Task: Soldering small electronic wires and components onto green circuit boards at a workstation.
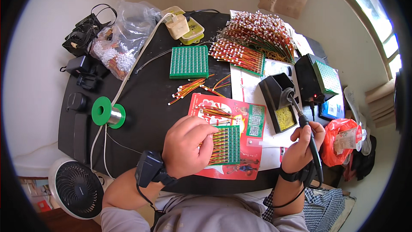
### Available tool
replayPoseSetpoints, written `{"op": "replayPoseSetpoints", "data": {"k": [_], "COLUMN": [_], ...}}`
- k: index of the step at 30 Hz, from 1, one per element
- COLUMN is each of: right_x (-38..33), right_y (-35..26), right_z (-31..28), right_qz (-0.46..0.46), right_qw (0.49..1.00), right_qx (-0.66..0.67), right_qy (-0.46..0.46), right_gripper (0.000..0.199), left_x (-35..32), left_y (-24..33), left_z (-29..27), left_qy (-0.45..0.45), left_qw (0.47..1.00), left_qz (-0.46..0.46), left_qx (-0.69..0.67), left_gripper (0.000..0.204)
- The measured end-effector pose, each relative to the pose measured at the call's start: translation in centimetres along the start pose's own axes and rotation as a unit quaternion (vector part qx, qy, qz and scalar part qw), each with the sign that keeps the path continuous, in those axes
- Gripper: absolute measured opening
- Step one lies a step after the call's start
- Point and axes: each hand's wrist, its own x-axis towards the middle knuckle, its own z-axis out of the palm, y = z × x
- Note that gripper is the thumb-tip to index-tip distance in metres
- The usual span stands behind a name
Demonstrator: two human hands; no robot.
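My right hand (304,145) grips a soldering iron (303,120) by its handle, and the iron's metal end reaches into the coil of the black stand (274,92). My left hand (188,144) is curled at the left side of a green circuit board panel (232,145), on which rows of yellow, red and black wires lie. Its fingertips are closed together near the panel's top left; what they pinch, if anything, is hidden. Beneath the panel is a red printed sheet (253,163). Loose wires (216,111) with white connectors rest on it above the panel.
Solder wire on a green spool (116,117) stands at left, beside a white cable. Toward the back are stacked green panels (189,62), a heap of connector wires (257,30) and a plastic bag (137,21). A black box (307,75) and red bag (337,146) are at right.
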Motion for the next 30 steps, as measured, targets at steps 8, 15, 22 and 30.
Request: {"op": "replayPoseSetpoints", "data": {"k": [8,15,22,30], "right_x": [2.7,4.7,3.4,-2.9], "right_y": [0.7,0.2,0.7,-3.4], "right_z": [1.0,1.6,2.4,0.8], "right_qz": [0.071,0.110,0.196,0.282], "right_qw": [0.997,0.989,0.963,0.879], "right_qx": [0.024,0.017,0.176,0.266], "right_qy": [-0.028,-0.092,-0.047,-0.278], "right_gripper": [0.011,0.018,0.028,0.009], "left_x": [-0.6,-1.0,-1.1,-0.1], "left_y": [0.0,-0.1,-0.3,0.3], "left_z": [0.1,0.5,0.4,-0.2], "left_qy": [0.007,0.023,0.034,0.010], "left_qw": [1.000,0.999,0.998,0.994], "left_qz": [0.013,0.023,0.027,-0.057], "left_qx": [0.018,-0.025,-0.034,-0.092], "left_gripper": [0.016,0.018,0.017,0.013]}}
